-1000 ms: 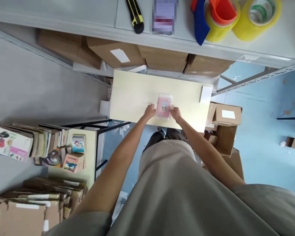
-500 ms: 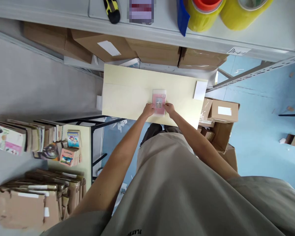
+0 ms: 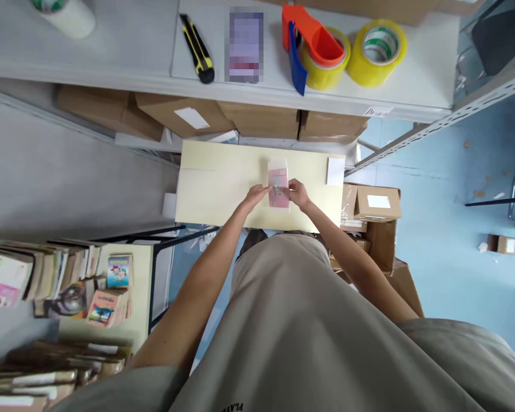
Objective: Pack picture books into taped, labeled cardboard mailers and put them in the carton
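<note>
1. Left hand (image 3: 255,195): arm stretched forward, fingers nearly straight, tips touching the left edge of a rectangular pink-and-white packet (image 3: 277,173); cannot tell whether they grip.
2. Right hand (image 3: 298,193): fingers bent, pinched closed on the packet's right edge.
3. Under the fingers: a pale-yellow rectangular table (image 3: 223,189).
4. Right of the fingers: a flat white rectangle (image 3: 335,171).
5. Beyond the fingers: brown cardboard boxes (image 3: 264,119) beneath a grey metal shelf (image 3: 129,46).

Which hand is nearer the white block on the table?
Right. Your right hand is left of the white block; your left hand is farther left, across the pink packet.
</note>
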Motion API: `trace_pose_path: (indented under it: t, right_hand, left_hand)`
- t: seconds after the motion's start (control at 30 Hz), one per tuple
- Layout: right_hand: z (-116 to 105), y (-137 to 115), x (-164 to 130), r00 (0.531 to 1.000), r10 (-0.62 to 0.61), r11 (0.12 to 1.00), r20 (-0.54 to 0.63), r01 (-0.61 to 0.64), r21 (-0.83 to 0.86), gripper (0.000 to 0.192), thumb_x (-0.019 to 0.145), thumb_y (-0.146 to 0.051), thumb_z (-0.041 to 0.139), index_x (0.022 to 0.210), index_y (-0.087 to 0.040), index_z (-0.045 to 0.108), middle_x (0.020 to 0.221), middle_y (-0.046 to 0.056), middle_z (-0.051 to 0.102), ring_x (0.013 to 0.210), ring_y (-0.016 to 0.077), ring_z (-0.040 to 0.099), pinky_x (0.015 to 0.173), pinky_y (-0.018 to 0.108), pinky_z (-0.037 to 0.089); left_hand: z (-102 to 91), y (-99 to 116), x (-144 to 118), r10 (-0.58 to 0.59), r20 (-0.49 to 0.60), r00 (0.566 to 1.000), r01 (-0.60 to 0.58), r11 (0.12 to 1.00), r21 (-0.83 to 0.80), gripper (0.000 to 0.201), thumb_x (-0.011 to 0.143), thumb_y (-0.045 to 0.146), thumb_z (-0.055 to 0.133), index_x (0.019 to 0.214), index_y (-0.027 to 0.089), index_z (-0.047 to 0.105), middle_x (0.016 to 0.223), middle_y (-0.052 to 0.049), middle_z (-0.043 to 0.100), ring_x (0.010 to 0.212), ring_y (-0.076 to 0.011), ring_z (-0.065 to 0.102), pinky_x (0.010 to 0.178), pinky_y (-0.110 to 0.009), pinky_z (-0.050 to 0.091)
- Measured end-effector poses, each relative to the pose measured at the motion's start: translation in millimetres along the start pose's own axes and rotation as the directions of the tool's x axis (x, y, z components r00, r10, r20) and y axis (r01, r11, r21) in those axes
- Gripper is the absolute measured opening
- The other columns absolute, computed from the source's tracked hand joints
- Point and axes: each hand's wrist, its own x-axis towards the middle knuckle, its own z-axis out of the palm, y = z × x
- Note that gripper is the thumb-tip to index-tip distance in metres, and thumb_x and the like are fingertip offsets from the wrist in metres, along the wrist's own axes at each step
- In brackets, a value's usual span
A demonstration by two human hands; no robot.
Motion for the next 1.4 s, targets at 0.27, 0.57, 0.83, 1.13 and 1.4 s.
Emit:
trace_pose_path:
  t: [0.27,0.57,0.83,1.13,1.4]
  right_hand:
    - [5,-88,-78,0.959,-0.279,0.924,0.053,0.253,0.286,0.072,0.069,-0.078,0.107,0.096,-0.028,0.063,0.099,0.000,0.080,0.089,0.0195,0.071,0.076,0.033,0.062]
    - [92,-125,-89,0.949,-0.313,0.917,-0.019,0.308,0.254,0.074,0.072,-0.087,0.100,0.106,-0.028,0.071,0.100,0.004,0.085,0.095,0.0244,0.077,0.083,0.038,0.068]
    - [197,-125,-81,0.886,-0.375,0.914,-0.272,0.403,0.050,0.075,0.086,-0.084,0.089,0.131,-0.025,0.083,0.153,0.019,0.081,0.148,0.0386,0.075,0.123,0.056,0.066]
    - [291,-151,-91,0.925,-0.362,0.905,-0.118,0.379,0.192,0.083,0.078,-0.087,0.097,0.132,-0.025,0.082,0.137,0.013,0.088,0.136,0.0369,0.082,0.117,0.048,0.069]
    - [270,-159,-79,0.949,-0.305,0.944,-0.083,0.312,0.105,0.077,0.083,-0.103,0.081,0.082,-0.028,0.064,0.074,0.001,0.061,0.082,0.0225,0.066,0.070,0.035,0.058]
  left_hand:
    - [-77.7,51,-39,0.256,0.188,0.948,-0.074,0.752,-0.655,0.071,0.066,0.073,0.111,0.102,0.016,0.089,0.113,-0.016,0.092,0.114,-0.0370,0.086,0.106,-0.050,0.070]
    - [-182.9,36,-65,0.306,0.127,0.943,-0.174,0.783,-0.597,0.077,0.062,0.084,0.109,0.101,0.020,0.088,0.099,-0.010,0.087,0.108,-0.0322,0.084,0.094,-0.043,0.070]
    - [-245.9,-1,-73,0.385,-0.169,0.907,-0.420,0.849,-0.322,0.061,0.092,0.079,0.087,0.073,0.023,0.070,0.071,0.000,0.065,0.081,-0.0219,0.067,0.074,-0.030,0.054]
    - [-257.5,-15,-119,0.388,-0.127,0.913,-0.406,0.892,-0.198,0.044,0.094,0.035,0.086,0.137,0.027,0.091,0.146,-0.008,0.088,0.133,-0.0385,0.083,0.112,-0.046,0.067]
    - [-319.3,-49,-102,0.239,-0.249,0.939,-0.329,0.837,-0.438,0.072,0.088,0.061,0.097,0.149,0.025,0.084,0.165,-0.013,0.077,0.152,-0.0377,0.073,0.122,-0.046,0.065]
